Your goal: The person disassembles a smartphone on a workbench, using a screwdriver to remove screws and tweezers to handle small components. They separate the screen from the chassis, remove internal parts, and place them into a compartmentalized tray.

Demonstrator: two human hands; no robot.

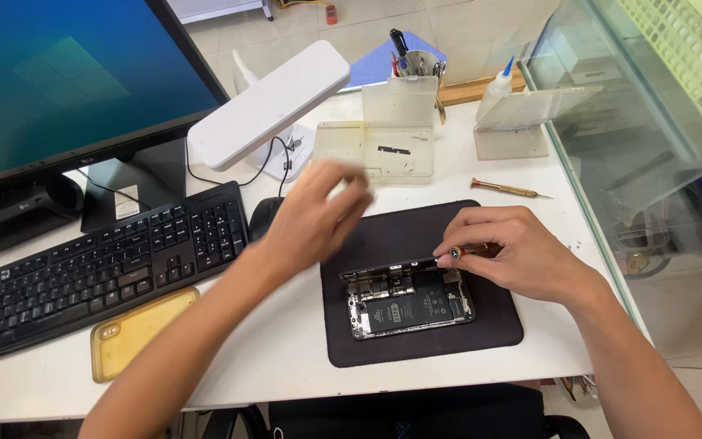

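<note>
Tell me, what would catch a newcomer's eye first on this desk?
Most striking is the opened phone, its insides bared, lying on a dark mat at the desk's front centre. The right hand holds a small screwdriver at the phone's top edge, while the left hand hovers blurred above the mat's left corner. To the left sit a black keyboard and a yellowed phone case.

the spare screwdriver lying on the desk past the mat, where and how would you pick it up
Probably by the thicker golden handle, at the left end of the screwdriver. It lies flat on the white desk, nearly sideways, with the thin tip pointing right toward the glass panel. Come down from above and pinch across the handle front to back. Both sides look free there, while the tip is too thin to grip well.
</note>
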